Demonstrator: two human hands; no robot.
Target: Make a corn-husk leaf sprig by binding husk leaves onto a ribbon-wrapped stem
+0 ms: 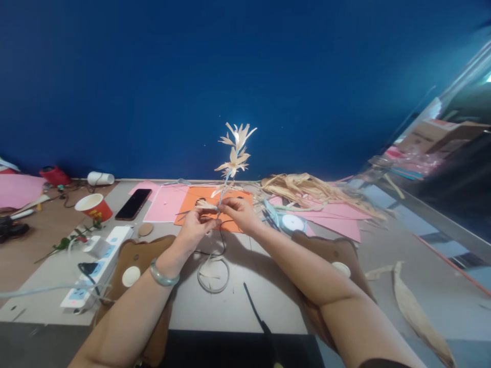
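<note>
A handmade flower stem with pale dried-husk petals stands upright over the middle of the table. My left hand pinches a husk piece against the stem's lower part, fingers closed; a green bangle sits on that wrist. My right hand grips the stem from the right, fingers closed round it. Light blue ribbon wraps the stem and a loose loop of it trails onto the grey table below my hands. An orange paper sheet lies just behind my hands.
A red paper cup, a black phone, a white power strip and pink sheets lie left of centre. A ribbon roll, a heap of dried husks and a long husk lie right. Brown sleeve covers rest under my forearms.
</note>
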